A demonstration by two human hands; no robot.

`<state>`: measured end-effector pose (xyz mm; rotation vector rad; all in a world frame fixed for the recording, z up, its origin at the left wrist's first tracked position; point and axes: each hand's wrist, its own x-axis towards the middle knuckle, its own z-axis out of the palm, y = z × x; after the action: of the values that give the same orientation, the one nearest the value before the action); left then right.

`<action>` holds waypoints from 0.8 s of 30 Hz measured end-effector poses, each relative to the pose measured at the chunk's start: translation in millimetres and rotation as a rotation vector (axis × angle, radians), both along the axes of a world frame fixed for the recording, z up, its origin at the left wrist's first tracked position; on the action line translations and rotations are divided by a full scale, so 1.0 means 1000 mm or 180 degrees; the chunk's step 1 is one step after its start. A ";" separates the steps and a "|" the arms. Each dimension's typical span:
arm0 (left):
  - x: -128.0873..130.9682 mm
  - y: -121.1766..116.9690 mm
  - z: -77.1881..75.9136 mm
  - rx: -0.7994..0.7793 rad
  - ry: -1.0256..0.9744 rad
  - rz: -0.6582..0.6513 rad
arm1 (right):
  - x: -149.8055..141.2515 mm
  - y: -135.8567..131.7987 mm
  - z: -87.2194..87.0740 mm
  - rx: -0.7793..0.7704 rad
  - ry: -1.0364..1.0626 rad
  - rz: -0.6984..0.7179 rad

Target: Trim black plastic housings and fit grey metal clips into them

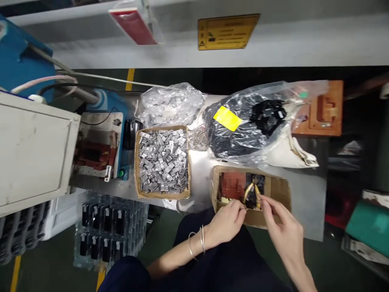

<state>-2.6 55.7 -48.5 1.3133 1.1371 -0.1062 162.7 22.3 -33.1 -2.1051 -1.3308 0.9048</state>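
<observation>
My left hand (228,221), with bracelets at its wrist, is at the front edge of an open cardboard box (278,192). Its thumb and fingers are pinched together; a small dark piece seems to show at the tips, too small to name. My right hand (284,225) is closed at the box's right front, fingertips together beside one handle of the yellow-handled pliers (249,191). Whether it grips that handle or a small part is unclear. The pliers lie with handles spread toward me. Reddish-brown pieces (233,186) are left of them, partly blurred out, and black pieces lie around them.
A box of small metal parts (164,162) stands at left centre, with small pins (199,138) beside it. Behind are plastic bags, one holding black parts (269,115). A blue machine (106,101) stands left, and an orange case (330,109) at back right. Trays (109,227) stand below left.
</observation>
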 end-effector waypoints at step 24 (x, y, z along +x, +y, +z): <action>0.044 0.003 -0.117 0.0237 0.1878 0.1175 | 0.081 -0.098 -0.076 -0.1090 0.0954 -0.0129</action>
<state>40.9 58.4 -165.5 1.1422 1.8839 -0.1875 244.0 -75.3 -109.2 -2.1199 -1.0332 1.4505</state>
